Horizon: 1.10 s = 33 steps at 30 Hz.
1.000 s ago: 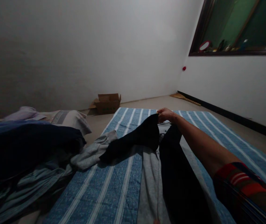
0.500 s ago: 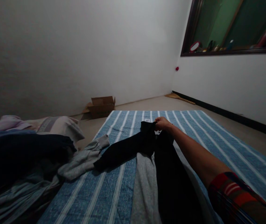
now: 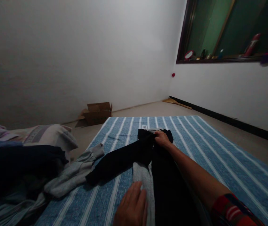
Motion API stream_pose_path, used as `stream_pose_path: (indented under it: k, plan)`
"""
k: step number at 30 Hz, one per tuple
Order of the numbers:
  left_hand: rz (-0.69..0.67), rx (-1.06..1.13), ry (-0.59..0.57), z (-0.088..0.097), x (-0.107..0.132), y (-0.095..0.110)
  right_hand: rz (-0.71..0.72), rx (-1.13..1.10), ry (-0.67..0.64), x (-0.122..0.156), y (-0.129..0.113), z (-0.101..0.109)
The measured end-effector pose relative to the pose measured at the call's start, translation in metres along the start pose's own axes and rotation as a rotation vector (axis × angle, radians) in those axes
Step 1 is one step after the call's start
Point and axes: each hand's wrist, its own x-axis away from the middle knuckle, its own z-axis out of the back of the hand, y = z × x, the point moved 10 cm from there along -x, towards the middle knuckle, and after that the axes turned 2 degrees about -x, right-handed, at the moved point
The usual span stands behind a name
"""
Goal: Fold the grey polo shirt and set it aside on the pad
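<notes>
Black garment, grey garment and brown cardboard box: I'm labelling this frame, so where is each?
Black cloth garment (image 3: 124, 158): head view, on its spread sleeve.
Grey cloth garment (image 3: 141, 172): head view, on its visible strip.
Brown cardboard box (image 3: 97, 113): head view, on its front wall.

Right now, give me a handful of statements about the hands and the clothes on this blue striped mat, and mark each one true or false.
1. The right hand grips the far end of the black garment. True.
2. The left hand is lifted clear of the mat. False: it rests flat, palm down, on the grey cloth near the bottom edge of the view.
3. A cardboard box stands on the floor by the far wall. True.
4. The pile of clothes lies to the right of the blue striped mat. False: it lies along the mat's left side.
5. The black garment lies partly over the grey cloth. True.
</notes>
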Motion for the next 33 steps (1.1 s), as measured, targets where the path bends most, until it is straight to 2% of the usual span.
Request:
stream_pose_path:
  k: [2,4,9,12,14,17,21,27,33]
  plan:
    - [-0.028,-0.118,0.086,-0.001,-0.016,0.001,0.005,0.012,0.016,0.001,-0.001,-0.001]
    - [-0.001,-0.157,0.055,-0.015,-0.028,-0.001,0.006,0.021,0.019,0.002,-0.001,-0.001]
    - [0.122,-0.103,-0.23,-0.059,-0.028,-0.012,-0.058,0.074,0.026,-0.007,0.004,0.008]
    - [0.189,-0.037,-0.374,-0.07,-0.021,-0.016,-0.128,0.131,0.064,-0.021,0.002,0.018]
    - [0.216,-0.004,-0.419,-0.07,-0.019,-0.017,-0.141,0.167,0.059,-0.035,-0.008,0.018]
    - [0.223,0.023,-0.425,-0.068,-0.019,-0.017,-0.116,0.216,-0.022,-0.057,-0.031,0.004]
    - [0.211,0.048,-0.424,-0.074,-0.016,-0.017,-0.106,0.272,-0.175,-0.08,-0.053,-0.028]
    - [0.19,0.048,-0.361,-0.077,-0.013,-0.016,-0.077,0.272,-0.301,-0.096,-0.053,-0.066]
    - [0.187,0.049,-0.375,-0.075,-0.014,-0.013,-0.04,0.19,-0.268,-0.102,-0.041,-0.076]
